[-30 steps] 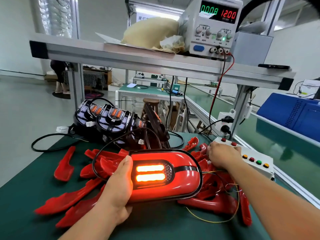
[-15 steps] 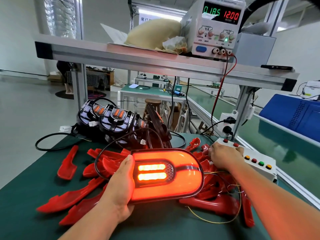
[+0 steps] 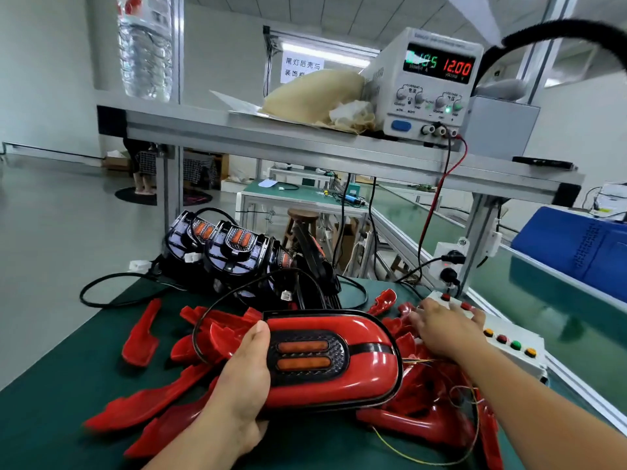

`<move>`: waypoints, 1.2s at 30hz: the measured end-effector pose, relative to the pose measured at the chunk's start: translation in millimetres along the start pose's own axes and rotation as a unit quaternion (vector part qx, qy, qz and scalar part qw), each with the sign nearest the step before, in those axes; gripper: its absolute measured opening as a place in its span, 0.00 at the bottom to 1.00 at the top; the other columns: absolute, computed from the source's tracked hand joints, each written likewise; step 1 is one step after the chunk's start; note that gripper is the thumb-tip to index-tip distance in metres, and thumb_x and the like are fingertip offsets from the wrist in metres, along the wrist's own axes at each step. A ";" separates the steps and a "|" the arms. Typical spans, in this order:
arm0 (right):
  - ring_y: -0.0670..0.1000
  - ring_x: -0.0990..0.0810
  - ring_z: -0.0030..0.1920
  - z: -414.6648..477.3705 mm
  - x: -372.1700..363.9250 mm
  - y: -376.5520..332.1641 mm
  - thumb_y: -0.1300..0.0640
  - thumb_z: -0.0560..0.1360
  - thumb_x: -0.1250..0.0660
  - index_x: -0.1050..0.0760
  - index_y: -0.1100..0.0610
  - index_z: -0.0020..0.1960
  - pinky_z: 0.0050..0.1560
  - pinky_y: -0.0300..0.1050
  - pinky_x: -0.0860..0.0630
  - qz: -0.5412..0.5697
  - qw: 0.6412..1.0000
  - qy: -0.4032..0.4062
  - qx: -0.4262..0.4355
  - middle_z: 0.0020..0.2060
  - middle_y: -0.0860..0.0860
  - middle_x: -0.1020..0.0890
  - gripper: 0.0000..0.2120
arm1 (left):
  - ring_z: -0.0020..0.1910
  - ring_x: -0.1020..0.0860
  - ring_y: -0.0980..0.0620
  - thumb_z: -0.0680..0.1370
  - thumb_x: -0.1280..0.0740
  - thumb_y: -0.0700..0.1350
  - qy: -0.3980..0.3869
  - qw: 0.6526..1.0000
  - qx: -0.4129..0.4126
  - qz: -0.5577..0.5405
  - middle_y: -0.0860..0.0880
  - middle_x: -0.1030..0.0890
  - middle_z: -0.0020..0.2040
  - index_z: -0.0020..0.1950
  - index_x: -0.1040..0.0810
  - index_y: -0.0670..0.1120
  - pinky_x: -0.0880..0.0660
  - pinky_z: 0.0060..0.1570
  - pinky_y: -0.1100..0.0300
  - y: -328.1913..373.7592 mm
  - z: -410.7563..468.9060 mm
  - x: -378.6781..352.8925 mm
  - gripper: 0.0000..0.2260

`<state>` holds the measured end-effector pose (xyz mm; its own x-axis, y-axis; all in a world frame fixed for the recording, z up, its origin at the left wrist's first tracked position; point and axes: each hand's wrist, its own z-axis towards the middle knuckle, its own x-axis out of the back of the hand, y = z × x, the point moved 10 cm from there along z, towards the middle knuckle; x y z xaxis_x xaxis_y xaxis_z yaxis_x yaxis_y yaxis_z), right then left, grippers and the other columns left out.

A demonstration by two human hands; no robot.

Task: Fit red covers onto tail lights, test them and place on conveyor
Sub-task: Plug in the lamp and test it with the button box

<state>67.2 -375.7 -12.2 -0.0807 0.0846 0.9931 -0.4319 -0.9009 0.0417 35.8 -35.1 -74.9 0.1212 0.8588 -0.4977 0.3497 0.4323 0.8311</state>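
Big green worktop (image 3: pixel 51 418) fills most of the view, with a metal shelf (image 3: pixel 271 144) running across above it and the conveyor (image 3: pixel 543 300) along the right side. A power supply (image 3: pixel 431 89) sits on that shelf, its red digits reading 12.00.

A messy pile of red covers (image 3: pixel 142 405) is spread over the middle of the worktop, with a stack of black housings (image 3: pixel 234 252) behind it.

The tail light (image 3: pixel 356 378), red cover on, is held just above the pile. Its two amber bars look dull orange. The left hand (image 3: pixel 242 378) has it by the left end. It's a closed grip, thumb over the front face and fingers tucked behind.

The right hand (image 3: pixel 444 330) is blurry, with a loose flat grip and fingers spread over the near end of the white button box (image 3: pixel 509 354). Can't tell if it's actually pressing.

Bare mat is free to the left and along the near edge. The right side is crowded with covers and thin wires.
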 end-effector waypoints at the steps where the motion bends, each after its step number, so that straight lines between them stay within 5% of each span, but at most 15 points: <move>1: 0.54 0.43 0.77 -0.2 -0.4 0.6 0.39 0.80 0.55 0.35 0.49 0.67 0.71 0.64 0.54 0.002 1.000 0.005 0.001 0.69 0.50 0.26 0.22 | 0.48 0.16 0.36 0.80 0.43 0.65 -0.003 1.000 -0.001 -0.001 0.39 0.15 0.51 0.61 0.21 0.54 0.21 0.49 0.35 0.0 0.7 -0.1 0.20; 5: 0.49 0.53 0.78 0.5 -1.1 2.8 0.37 0.80 0.53 0.34 0.48 0.68 0.72 0.64 0.57 0.027 0.999 0.025 -0.002 0.72 0.50 0.30 0.23 | 0.50 0.16 0.36 0.80 0.43 0.64 -0.004 1.000 0.001 -0.003 0.40 0.16 0.54 0.65 0.23 0.55 0.23 0.54 0.33 -0.4 3.1 0.6 0.20; 9: 0.50 0.52 0.78 2.1 -3.9 3.8 0.38 0.80 0.52 0.35 0.49 0.69 0.72 0.63 0.57 0.047 0.999 0.019 -0.007 0.74 0.50 0.33 0.24 | 0.49 0.16 0.36 0.81 0.42 0.62 -0.010 1.000 0.007 -0.022 0.39 0.16 0.54 0.66 0.24 0.54 0.20 0.45 0.38 -0.4 3.3 -0.4 0.20; 14: 0.52 0.46 0.77 -0.6 -0.3 5.2 0.37 0.80 0.52 0.33 0.49 0.67 0.72 0.63 0.54 0.051 0.998 0.033 -0.014 0.72 0.52 0.31 0.23 | 0.50 0.16 0.37 0.80 0.42 0.64 0.001 1.000 0.000 -0.005 0.41 0.15 0.54 0.65 0.24 0.56 0.24 0.54 0.32 -0.8 4.1 3.3 0.20; 18: 0.53 0.36 0.72 -2.3 -2.9 6.3 0.36 0.79 0.53 0.32 0.47 0.65 0.70 0.64 0.50 0.046 0.999 0.021 -0.020 0.65 0.51 0.25 0.23 | 0.48 0.16 0.37 0.80 0.42 0.63 0.002 1.000 -0.002 -0.003 0.40 0.15 0.51 0.63 0.23 0.56 0.22 0.51 0.34 1.0 2.2 2.8 0.18; 24: 0.55 0.34 0.70 -1.9 -5.0 1.2 0.37 0.80 0.54 0.38 0.45 0.65 0.68 0.64 0.48 0.036 0.999 0.006 0.004 0.65 0.52 0.23 0.19 | 0.49 0.16 0.36 0.82 0.44 0.59 -0.032 0.999 -0.010 -0.027 0.37 0.16 0.52 0.64 0.23 0.48 0.18 0.43 0.41 2.4 0.8 -5.1 0.21; 36: 0.55 0.30 0.67 -3.4 -0.1 -2.8 0.38 0.81 0.53 0.40 0.44 0.66 0.68 0.59 0.41 0.036 0.999 0.005 0.030 0.64 0.53 0.23 0.19 | 0.49 0.16 0.35 0.83 0.47 0.59 -0.048 0.998 -0.026 -0.033 0.35 0.16 0.51 0.62 0.22 0.46 0.19 0.40 0.40 3.3 2.2 -7.0 0.22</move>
<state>65.4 -371.8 -12.8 -0.1191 0.0220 0.9926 -0.3701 -0.9287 -0.0238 38.1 -40.3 -69.2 0.1885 0.7988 -0.5713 0.3120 0.5029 0.8061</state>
